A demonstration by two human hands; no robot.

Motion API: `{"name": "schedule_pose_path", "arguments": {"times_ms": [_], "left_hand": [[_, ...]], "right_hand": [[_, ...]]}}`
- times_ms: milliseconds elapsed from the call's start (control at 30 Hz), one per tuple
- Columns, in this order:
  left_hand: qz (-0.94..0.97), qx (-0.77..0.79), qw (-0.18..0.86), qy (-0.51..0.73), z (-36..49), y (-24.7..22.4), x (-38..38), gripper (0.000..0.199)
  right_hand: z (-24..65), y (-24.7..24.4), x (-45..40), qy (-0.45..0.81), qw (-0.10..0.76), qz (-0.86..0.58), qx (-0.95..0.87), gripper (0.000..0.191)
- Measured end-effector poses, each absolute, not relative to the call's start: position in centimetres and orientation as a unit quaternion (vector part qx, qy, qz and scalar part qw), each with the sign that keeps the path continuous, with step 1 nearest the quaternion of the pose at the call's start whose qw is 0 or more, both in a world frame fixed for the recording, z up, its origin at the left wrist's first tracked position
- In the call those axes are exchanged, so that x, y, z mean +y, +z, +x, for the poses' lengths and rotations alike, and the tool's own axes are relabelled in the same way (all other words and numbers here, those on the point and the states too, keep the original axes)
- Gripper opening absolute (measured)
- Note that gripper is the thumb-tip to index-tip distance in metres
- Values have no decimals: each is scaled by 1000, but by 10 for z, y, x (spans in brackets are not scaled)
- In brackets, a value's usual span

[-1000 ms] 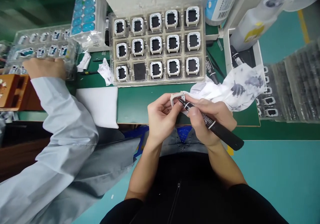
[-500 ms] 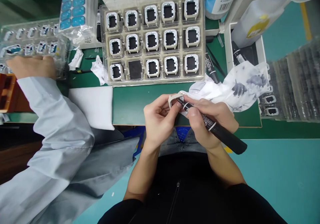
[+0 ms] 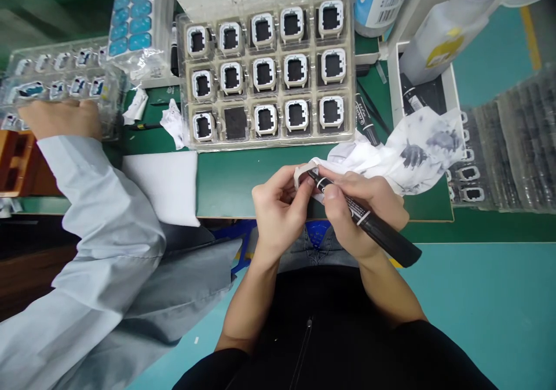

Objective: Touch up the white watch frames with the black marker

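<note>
My left hand [image 3: 280, 207] pinches a small pale watch-case frame [image 3: 299, 172] between thumb and fingers, just above the table's front edge. My right hand [image 3: 362, 207] is closed round a black marker pen [image 3: 382, 233]. The pen's tip meets the frame near my left thumb; whether it touches the surface I cannot tell. Part of the frame is hidden by my fingers. Beyond my hands lies a clear plastic tray [image 3: 249, 145] of similar frames, with one front-row pocket holding only a dark pad [image 3: 235, 123]. A stained white cloth [image 3: 391, 152] lies beside my right hand.
A co-worker's hand [image 3: 61, 119] rests over another tray [image 3: 115, 97] on the left. White foam sheet [image 3: 160, 184] lies nearer me. Another marker [image 3: 367, 120], a spray bottle [image 3: 443, 39] in a white box [image 3: 454, 88] and stacked trays [image 3: 504, 152] stand to the right.
The marker's rear end has shifted slightly left and up with my right hand. My left hand still holds the frame, and the whole view has moved a little.
</note>
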State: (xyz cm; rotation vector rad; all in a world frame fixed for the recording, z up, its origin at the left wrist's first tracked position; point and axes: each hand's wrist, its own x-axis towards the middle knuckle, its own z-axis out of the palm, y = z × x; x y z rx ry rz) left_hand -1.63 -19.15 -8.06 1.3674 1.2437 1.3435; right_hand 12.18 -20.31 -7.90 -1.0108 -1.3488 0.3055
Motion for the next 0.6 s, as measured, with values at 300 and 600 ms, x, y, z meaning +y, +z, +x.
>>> {"name": "schedule_pose_path", "arguments": {"times_ms": [300, 600], "left_hand": [[549, 500, 424, 519, -19, -79, -191, 15], [554, 520, 417, 498, -20, -80, -193, 14]], "right_hand": [[123, -77, -202, 142, 641, -474, -587, 9], [124, -75, -206, 85, 596, -439, -667, 29]]}}
